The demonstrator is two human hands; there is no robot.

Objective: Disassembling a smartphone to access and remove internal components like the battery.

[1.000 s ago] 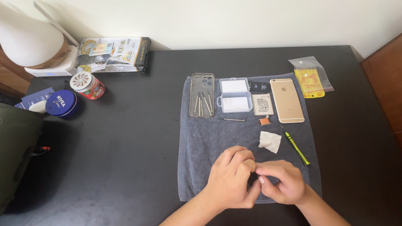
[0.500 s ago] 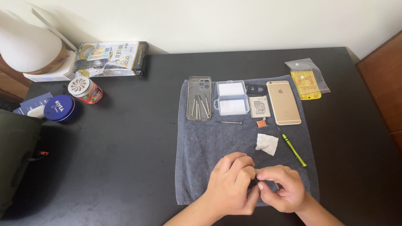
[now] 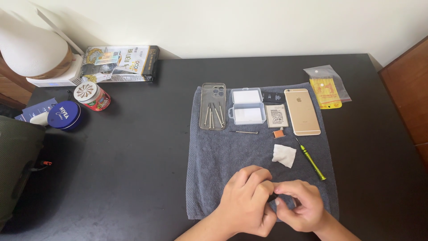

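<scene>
My left hand [image 3: 245,205] and my right hand [image 3: 299,207] meet at the near edge of a grey towel [image 3: 223,169], fingertips pinched together on a small dark part [image 3: 272,199] that is mostly hidden. Further back on the towel lie a white wipe [image 3: 284,155], a green screwdriver [image 3: 310,159], a gold phone [image 3: 302,111] face down, a flat battery-like part [image 3: 276,116], a small orange piece [image 3: 279,133], a clear plastic box [image 3: 247,106], a loose metal bit [image 3: 244,132], and a clear phone case [image 3: 213,106] holding several thin tools.
The towel lies on a black table [image 3: 133,169]. A plastic bag with a yellow card [image 3: 327,87] lies to its right. At the left are a blue tin [image 3: 64,115], a red tin [image 3: 92,95], a printed box [image 3: 120,63], a white domed device [image 3: 31,51] and a dark green bag [image 3: 18,160].
Both hands stay pinched together over the towel's near edge; the fingers shift slightly and the hands sit a little lower in view. Nothing else has moved.
</scene>
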